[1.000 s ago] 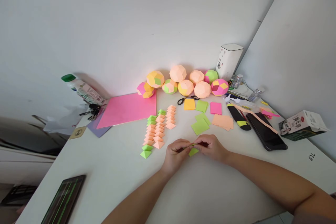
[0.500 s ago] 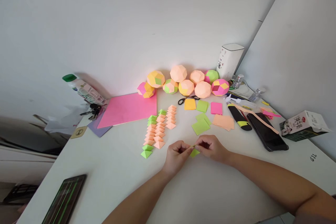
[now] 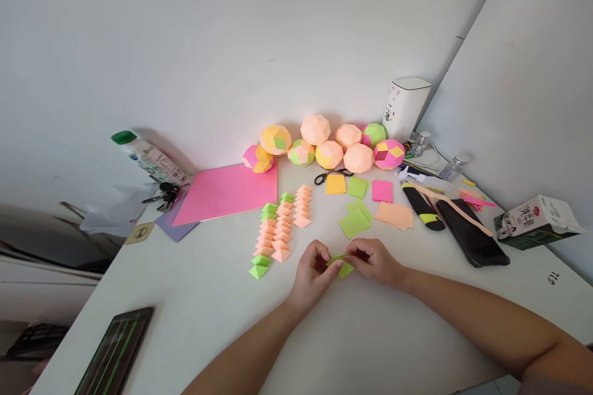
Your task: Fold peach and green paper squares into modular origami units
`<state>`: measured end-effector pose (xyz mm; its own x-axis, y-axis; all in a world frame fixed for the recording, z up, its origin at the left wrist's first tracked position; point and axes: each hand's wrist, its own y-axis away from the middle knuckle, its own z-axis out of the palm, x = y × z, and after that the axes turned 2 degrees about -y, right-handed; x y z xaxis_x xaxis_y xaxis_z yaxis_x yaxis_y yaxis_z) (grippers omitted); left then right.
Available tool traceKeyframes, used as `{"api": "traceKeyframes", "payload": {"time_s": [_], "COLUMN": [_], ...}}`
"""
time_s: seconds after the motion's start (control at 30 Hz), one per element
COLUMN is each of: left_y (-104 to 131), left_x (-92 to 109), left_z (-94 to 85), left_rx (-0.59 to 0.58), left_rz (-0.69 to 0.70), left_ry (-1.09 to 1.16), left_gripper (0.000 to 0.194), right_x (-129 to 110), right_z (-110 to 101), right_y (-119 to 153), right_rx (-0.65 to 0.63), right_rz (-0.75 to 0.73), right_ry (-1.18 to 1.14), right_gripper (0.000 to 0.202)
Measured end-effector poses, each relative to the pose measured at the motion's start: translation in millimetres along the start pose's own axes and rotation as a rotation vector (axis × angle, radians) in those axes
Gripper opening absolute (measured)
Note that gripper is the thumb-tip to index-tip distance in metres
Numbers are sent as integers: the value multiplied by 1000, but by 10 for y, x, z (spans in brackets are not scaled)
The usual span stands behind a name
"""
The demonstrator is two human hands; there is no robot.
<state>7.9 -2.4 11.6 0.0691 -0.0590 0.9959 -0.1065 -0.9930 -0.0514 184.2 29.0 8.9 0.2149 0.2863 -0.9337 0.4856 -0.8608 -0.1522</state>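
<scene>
A small piece of green paper (image 3: 345, 269) is pinched between my two hands above the table's front half. My left hand (image 3: 313, 271) grips its left side with thumb and fingers. On the opposite side, my right hand (image 3: 376, 261) holds the paper's edge, fingers closed. The paper looks bent, and the fingers cover part of it. Just beyond the hands lie loose green paper squares (image 3: 356, 223) and a fan of peach paper squares (image 3: 394, 215). Left of my left hand run rows of folded paper pyramids (image 3: 280, 237), peach and green.
Several faceted paper balls (image 3: 358, 158) line the wall. Scissors (image 3: 327, 176), a box cutter (image 3: 422, 207), a black phone (image 3: 472, 233) and a milk carton (image 3: 535, 222) lie rightward. Leftward are a pink sheet (image 3: 227, 194), keys (image 3: 167, 196), a bottle (image 3: 151, 157) and a dark tablet (image 3: 113, 352).
The green paper has turned and bent between my fingers, so more of its surface shows. My left fingers have shifted slightly; the things on the table stay where they were.
</scene>
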Motion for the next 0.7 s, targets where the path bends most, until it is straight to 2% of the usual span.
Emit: {"api": "traceKeyframes", "payload": {"time_s": [0.13, 0.2, 0.37, 0.53, 0.7], "left_y": [-7, -5, -11, -42, -42], "left_x": [-9, -29, -66, -41, -21], "left_z": [-5, -12, -13, -6, -35], "left_rx": [-74, -105, -42, -11, -84], "left_rz": [26, -1, -158, -71, -97], "left_ry": [-100, -111, 188, 209, 162], "left_gripper": [22, 24, 29, 29, 29], "right_x": [12, 1, -30, -3, -12], "right_z": [4, 3, -13, -25, -29], "right_y": [1, 2, 7, 5, -4], "right_rx": [1, -4, -38, -93, -64], "right_rz": [-39, -37, 54, 65, 64], "right_ry": [6, 1, -77, -103, -101], "right_gripper": [16, 14, 14, 17, 20]}}
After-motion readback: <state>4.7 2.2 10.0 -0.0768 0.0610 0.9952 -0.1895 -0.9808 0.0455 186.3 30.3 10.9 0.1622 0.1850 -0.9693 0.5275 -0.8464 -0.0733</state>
